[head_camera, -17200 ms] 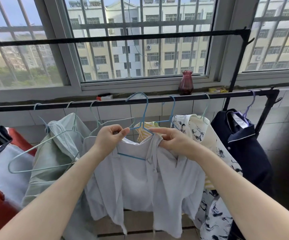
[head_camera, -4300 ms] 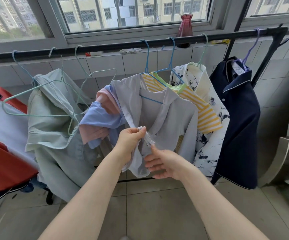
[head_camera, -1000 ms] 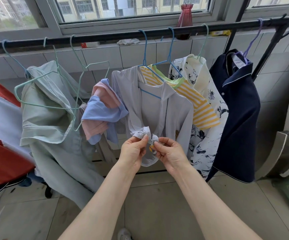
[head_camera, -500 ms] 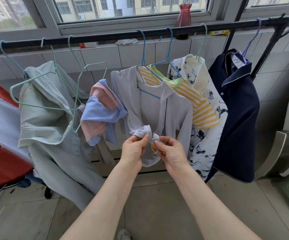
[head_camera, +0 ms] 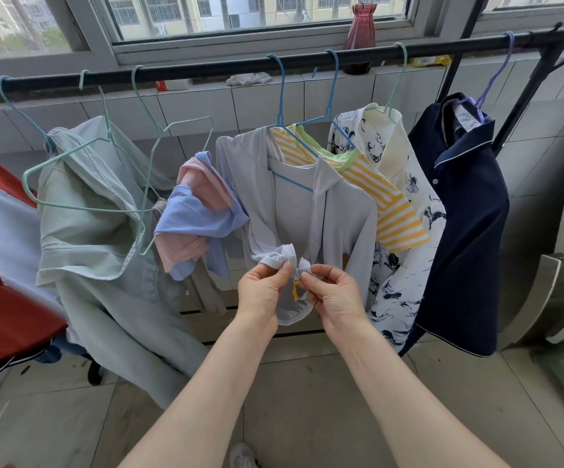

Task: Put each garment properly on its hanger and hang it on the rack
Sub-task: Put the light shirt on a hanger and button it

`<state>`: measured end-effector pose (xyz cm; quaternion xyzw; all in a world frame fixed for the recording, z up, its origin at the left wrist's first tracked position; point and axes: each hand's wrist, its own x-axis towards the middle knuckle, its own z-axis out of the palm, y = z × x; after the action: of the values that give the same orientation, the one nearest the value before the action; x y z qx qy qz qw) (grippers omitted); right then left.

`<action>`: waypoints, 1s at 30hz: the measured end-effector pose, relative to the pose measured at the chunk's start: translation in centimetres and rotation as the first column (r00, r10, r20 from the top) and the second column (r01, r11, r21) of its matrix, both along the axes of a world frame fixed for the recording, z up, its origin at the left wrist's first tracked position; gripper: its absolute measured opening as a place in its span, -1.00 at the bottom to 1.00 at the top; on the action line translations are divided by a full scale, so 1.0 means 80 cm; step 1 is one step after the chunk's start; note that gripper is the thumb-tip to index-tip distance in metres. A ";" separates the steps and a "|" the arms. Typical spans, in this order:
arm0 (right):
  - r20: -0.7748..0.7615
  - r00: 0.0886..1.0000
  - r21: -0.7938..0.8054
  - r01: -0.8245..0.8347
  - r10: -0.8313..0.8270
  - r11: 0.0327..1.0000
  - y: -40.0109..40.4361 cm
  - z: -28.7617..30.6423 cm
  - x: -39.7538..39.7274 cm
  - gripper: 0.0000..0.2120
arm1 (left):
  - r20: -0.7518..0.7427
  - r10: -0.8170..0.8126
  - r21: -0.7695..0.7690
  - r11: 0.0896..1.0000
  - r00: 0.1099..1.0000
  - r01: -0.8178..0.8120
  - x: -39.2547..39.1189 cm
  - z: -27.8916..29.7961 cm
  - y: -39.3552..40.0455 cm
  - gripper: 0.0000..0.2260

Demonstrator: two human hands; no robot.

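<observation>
Your left hand (head_camera: pixel 265 288) and right hand (head_camera: pixel 333 292) each pinch one side of the lavender jacket (head_camera: pixel 311 224) at its gathered hem, fingertips meeting at the orange zipper pull (head_camera: pixel 295 292). That jacket hangs on a blue hanger (head_camera: pixel 282 106) hooked over the black rack rail (head_camera: pixel 206 67), between the pink-and-blue top (head_camera: pixel 199 217) and the yellow striped shirt (head_camera: pixel 388 204).

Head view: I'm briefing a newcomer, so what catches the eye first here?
Dead centre, both hands, left hand and right hand, pinch the hem of a pale grey jacket around its orange zipper pull. It hangs on a blue hanger from the black rail.
</observation>
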<state>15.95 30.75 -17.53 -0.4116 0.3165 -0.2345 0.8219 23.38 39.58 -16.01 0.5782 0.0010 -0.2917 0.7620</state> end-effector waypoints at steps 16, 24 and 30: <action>-0.042 0.989 -0.212 -0.149 0.143 0.966 -0.006 -0.006 0.002 -0.83 | 0.203 -0.234 0.221 0.957 0.951 0.189 0.004 0.007 0.008 -0.83; -0.128 0.987 -0.310 -0.131 0.095 0.941 -0.010 -0.005 0.002 -0.91 | 0.300 -0.295 0.342 0.921 0.907 0.186 0.013 0.007 0.015 -0.87; -0.094 0.994 -0.215 0.039 -0.061 0.976 0.009 -0.008 0.008 -0.86 | 0.236 -0.260 0.366 0.916 0.936 0.162 0.003 0.001 0.015 -0.84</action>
<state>16.56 31.44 -18.17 -0.5002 0.3407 -0.2666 0.7501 23.62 40.79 -15.89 0.7332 -0.1192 -0.2835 0.6065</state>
